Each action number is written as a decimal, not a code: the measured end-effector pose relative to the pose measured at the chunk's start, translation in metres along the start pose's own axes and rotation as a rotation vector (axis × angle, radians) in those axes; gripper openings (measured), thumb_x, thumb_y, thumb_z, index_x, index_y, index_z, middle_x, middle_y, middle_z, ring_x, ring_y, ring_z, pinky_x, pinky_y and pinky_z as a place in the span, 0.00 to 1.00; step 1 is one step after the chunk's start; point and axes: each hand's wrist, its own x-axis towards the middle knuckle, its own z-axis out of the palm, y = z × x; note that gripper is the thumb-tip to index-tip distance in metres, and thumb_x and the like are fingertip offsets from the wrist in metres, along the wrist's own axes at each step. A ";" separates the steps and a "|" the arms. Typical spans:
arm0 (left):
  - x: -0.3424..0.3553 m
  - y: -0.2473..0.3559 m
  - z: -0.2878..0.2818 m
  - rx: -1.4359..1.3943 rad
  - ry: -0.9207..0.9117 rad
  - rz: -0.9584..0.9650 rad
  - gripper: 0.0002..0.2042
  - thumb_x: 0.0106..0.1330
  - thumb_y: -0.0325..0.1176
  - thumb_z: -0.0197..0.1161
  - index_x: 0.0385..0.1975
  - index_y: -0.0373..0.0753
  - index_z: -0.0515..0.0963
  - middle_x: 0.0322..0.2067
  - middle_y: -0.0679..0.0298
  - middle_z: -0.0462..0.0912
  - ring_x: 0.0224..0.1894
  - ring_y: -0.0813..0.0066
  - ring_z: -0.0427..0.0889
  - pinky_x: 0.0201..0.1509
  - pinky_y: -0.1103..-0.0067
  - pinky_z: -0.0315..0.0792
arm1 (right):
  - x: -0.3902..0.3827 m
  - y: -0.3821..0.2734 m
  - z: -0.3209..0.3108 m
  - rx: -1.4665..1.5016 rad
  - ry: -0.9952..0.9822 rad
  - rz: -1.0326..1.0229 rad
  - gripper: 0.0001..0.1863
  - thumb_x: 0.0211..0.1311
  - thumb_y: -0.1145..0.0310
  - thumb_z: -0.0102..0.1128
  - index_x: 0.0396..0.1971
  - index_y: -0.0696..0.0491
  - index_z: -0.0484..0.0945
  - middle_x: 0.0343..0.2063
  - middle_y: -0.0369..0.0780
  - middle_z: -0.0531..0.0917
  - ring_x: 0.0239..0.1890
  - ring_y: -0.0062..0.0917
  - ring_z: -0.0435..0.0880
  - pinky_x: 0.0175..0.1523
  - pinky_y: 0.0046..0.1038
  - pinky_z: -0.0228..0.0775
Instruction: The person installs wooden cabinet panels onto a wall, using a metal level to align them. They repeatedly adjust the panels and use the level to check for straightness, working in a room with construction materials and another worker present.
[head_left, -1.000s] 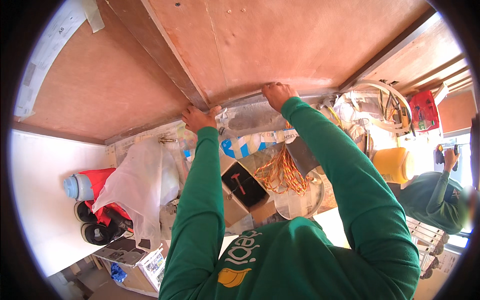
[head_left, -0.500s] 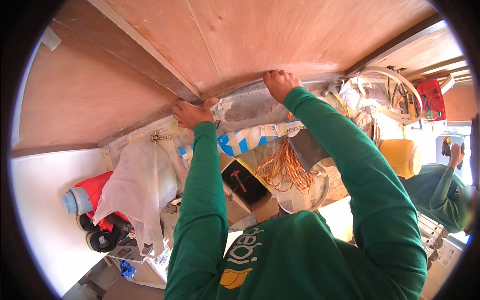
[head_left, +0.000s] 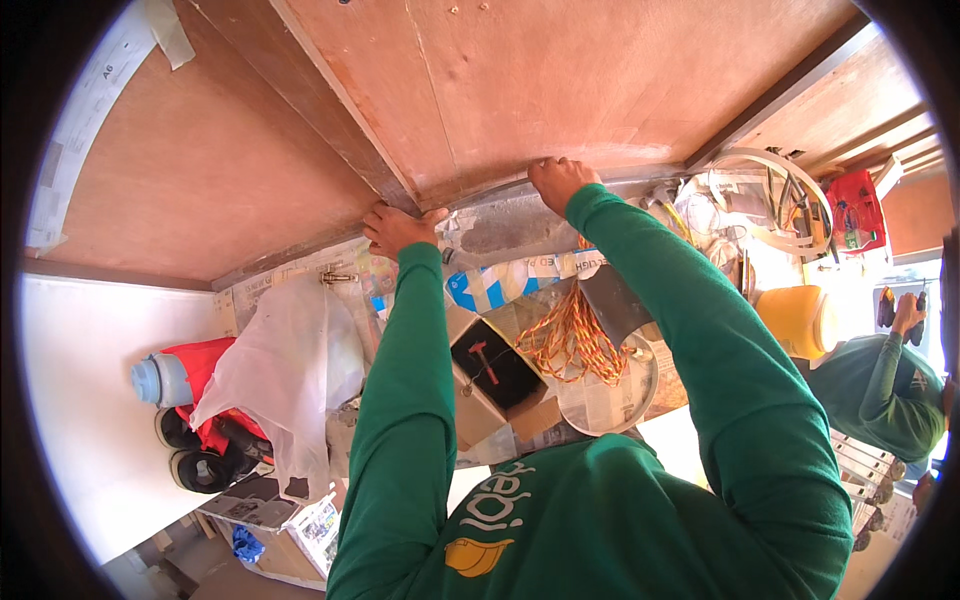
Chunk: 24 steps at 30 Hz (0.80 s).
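Note:
Both my arms, in green sleeves, reach up to a large reddish wooden panel [head_left: 560, 90] with dark battens. My left hand [head_left: 402, 230] is closed on the panel's lower edge, at the foot of the slanting batten [head_left: 350, 120]. Its thumb points right and its fingers bend over to the left. Further right, my right hand [head_left: 563, 184] has its fingers curled over the same edge. The undersides of both hands are hidden. Between them, just below the edge, runs a grey, dusty strip [head_left: 510, 228].
Under my arms lie blue-and-white taped wrapping [head_left: 500, 285], an orange twisted cord [head_left: 570, 340] and an open box [head_left: 480, 405] with a red hammer [head_left: 484, 362]. A translucent plastic bag [head_left: 265, 370] hangs left. A yellow container [head_left: 797, 322] and another person [head_left: 880, 390] are right.
The panel and the shelf items sit slightly lower and to the right in view. Both hands keep their places on the edge. The other person's raised hand has shifted a little.

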 end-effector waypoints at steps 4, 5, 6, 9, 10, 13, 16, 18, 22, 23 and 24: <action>-0.004 -0.002 0.001 -0.014 0.014 -0.009 0.51 0.26 0.61 0.82 0.49 0.34 0.69 0.52 0.54 0.71 0.58 0.52 0.68 0.55 0.54 0.67 | -0.001 -0.007 -0.006 -0.057 0.007 -0.022 0.09 0.62 0.69 0.52 0.37 0.55 0.80 0.33 0.46 0.86 0.37 0.39 0.88 0.39 0.39 0.82; -0.004 -0.002 0.003 -0.012 0.018 -0.006 0.51 0.26 0.62 0.81 0.49 0.34 0.68 0.52 0.54 0.71 0.58 0.52 0.68 0.55 0.54 0.67 | 0.000 -0.008 -0.009 -0.072 0.006 -0.031 0.08 0.61 0.70 0.53 0.36 0.55 0.79 0.32 0.46 0.86 0.36 0.39 0.88 0.38 0.39 0.82; -0.004 -0.002 0.004 -0.009 0.024 -0.004 0.51 0.26 0.63 0.81 0.48 0.34 0.68 0.51 0.54 0.71 0.57 0.52 0.69 0.54 0.54 0.67 | 0.002 -0.008 -0.012 -0.078 0.012 -0.031 0.08 0.60 0.70 0.53 0.35 0.55 0.79 0.31 0.46 0.86 0.35 0.39 0.88 0.37 0.39 0.82; -0.007 -0.001 0.011 0.007 0.042 0.013 0.52 0.25 0.65 0.80 0.47 0.34 0.68 0.50 0.54 0.71 0.56 0.52 0.69 0.54 0.55 0.68 | -0.002 -0.007 -0.007 -0.093 0.022 -0.013 0.08 0.60 0.70 0.54 0.34 0.56 0.79 0.30 0.46 0.86 0.34 0.38 0.89 0.36 0.38 0.82; -0.007 -0.004 0.015 0.014 0.061 0.024 0.51 0.25 0.66 0.79 0.46 0.33 0.68 0.49 0.54 0.71 0.56 0.51 0.69 0.53 0.55 0.67 | -0.003 -0.007 -0.002 -0.093 0.036 -0.005 0.08 0.60 0.70 0.54 0.34 0.56 0.80 0.30 0.46 0.87 0.34 0.38 0.89 0.36 0.38 0.82; -0.010 -0.014 0.022 0.046 0.105 0.042 0.50 0.24 0.67 0.79 0.44 0.33 0.69 0.47 0.55 0.71 0.54 0.52 0.69 0.53 0.56 0.67 | -0.002 -0.005 0.008 -0.059 0.078 -0.015 0.08 0.60 0.69 0.54 0.33 0.56 0.80 0.30 0.46 0.87 0.34 0.38 0.89 0.35 0.38 0.82; -0.010 -0.010 0.014 0.057 0.114 0.052 0.49 0.24 0.65 0.80 0.44 0.33 0.69 0.46 0.55 0.72 0.53 0.54 0.70 0.53 0.58 0.67 | -0.004 -0.002 0.019 -0.062 0.127 -0.031 0.08 0.60 0.69 0.54 0.32 0.56 0.80 0.28 0.46 0.86 0.33 0.39 0.89 0.35 0.39 0.82; -0.010 -0.015 0.013 0.037 0.114 0.058 0.50 0.24 0.64 0.80 0.44 0.33 0.70 0.47 0.55 0.73 0.53 0.55 0.70 0.53 0.58 0.66 | -0.005 -0.007 0.025 -0.048 0.128 -0.024 0.08 0.60 0.69 0.53 0.32 0.56 0.79 0.28 0.47 0.85 0.33 0.41 0.88 0.35 0.41 0.82; -0.011 -0.007 0.012 0.037 0.082 0.090 0.49 0.25 0.62 0.81 0.47 0.34 0.71 0.49 0.55 0.73 0.56 0.55 0.70 0.55 0.56 0.66 | -0.003 0.004 0.051 -0.039 0.162 0.014 0.09 0.61 0.68 0.52 0.35 0.55 0.79 0.34 0.47 0.86 0.37 0.43 0.88 0.38 0.42 0.82; -0.008 -0.011 0.018 0.029 0.100 0.100 0.49 0.26 0.61 0.81 0.47 0.34 0.71 0.49 0.55 0.73 0.57 0.55 0.70 0.56 0.55 0.66 | -0.001 0.003 0.046 -0.005 0.123 0.029 0.11 0.62 0.67 0.51 0.38 0.55 0.81 0.38 0.45 0.87 0.40 0.43 0.88 0.42 0.43 0.82; -0.001 -0.012 0.014 0.023 0.131 0.102 0.49 0.26 0.61 0.82 0.48 0.35 0.71 0.50 0.55 0.73 0.57 0.55 0.70 0.57 0.55 0.66 | 0.005 -0.002 0.037 -0.018 0.085 0.012 0.13 0.64 0.67 0.50 0.41 0.54 0.82 0.41 0.44 0.87 0.43 0.41 0.87 0.46 0.43 0.81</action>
